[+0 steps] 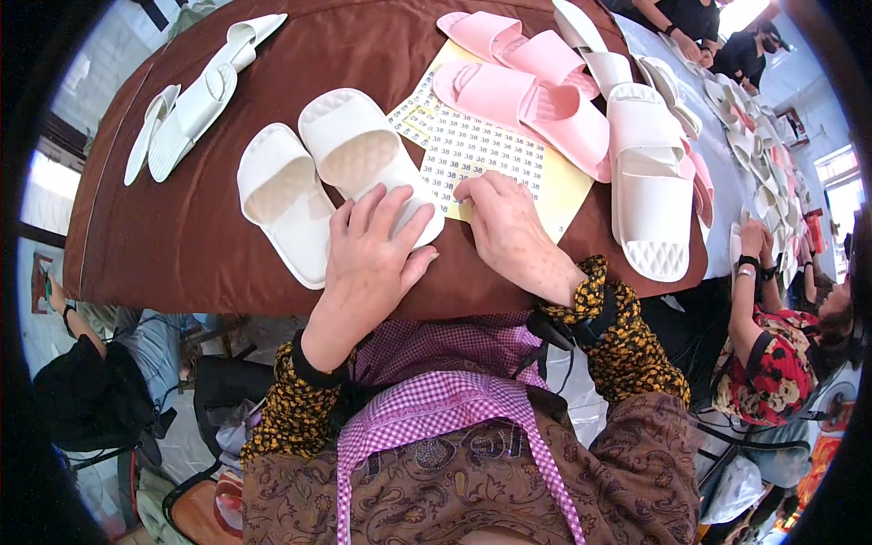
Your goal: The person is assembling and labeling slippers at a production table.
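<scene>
A pair of white slippers stands before me, a left slipper [283,195] and a right slipper [350,136]. My left hand [371,259] lies on the heel part of the right slipper, its fingers spread. Just right of it, my right hand [511,222] touches a yellow-backed sheet of small white printed labels [490,145]. Its fingers are bent and drawn together over the labels; whatever may be between the fingertips is hidden. Another label sheet [416,107] lies partly under the first one.
Pink slippers [490,91] overlap the sheet's far edge. White slippers [649,173] are piled on the right, and another white pair [195,109] lies far left on the brown tablecloth [182,245]. People work along a slipper-covered table at right; a person [95,391] sits at left.
</scene>
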A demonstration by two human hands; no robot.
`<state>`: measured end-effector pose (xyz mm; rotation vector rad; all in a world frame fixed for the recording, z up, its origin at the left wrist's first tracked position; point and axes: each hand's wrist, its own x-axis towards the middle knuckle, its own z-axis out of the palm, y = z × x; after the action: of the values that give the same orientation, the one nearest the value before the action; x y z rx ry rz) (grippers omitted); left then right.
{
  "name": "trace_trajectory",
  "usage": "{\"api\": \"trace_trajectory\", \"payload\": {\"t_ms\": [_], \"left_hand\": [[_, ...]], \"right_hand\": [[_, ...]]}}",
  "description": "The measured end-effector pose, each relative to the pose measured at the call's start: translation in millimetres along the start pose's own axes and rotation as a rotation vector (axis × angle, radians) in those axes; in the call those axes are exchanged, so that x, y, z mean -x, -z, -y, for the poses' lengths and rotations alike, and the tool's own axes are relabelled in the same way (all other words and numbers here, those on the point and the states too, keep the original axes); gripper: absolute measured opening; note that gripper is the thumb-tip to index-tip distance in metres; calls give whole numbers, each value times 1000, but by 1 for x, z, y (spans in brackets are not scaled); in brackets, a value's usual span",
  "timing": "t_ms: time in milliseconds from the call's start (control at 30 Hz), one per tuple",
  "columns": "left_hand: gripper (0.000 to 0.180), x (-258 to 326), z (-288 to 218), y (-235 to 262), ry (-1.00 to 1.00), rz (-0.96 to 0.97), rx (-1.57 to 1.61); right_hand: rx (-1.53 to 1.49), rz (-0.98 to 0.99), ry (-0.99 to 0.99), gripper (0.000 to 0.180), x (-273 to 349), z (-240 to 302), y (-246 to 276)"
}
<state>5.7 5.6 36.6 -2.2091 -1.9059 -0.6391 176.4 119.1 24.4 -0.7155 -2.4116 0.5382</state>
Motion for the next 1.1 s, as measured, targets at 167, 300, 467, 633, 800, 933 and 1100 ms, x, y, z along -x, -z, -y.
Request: {"api": "trace_trajectory", "payload": {"t_ms": [167,300,467,633,800,933,1100], "left_hand": [[48,1,1,-2,-3,-2,1],[49,1,0,0,1,11,15],[50,1,0,2,7,27,27],[46,5,5,-5,-22,-48,54],[38,10,6,-5,24,-160,192],[27,14,8,-11,83,-275,256],[27,14,9,-11,115,-269,278]], "right_hand": [[-18,20,-9,17,0,-2,-1],[-133,-35,-57,16,1,-5,-2],[-367,-31,-188,15,-3,1,10],[-380,-27,-47,16,-19,4,22],[-222,87,-3,17,-54,26,29],[-64,161,149,16,-70,25,6],[63,322,138,14,-85,17,-13]]}}
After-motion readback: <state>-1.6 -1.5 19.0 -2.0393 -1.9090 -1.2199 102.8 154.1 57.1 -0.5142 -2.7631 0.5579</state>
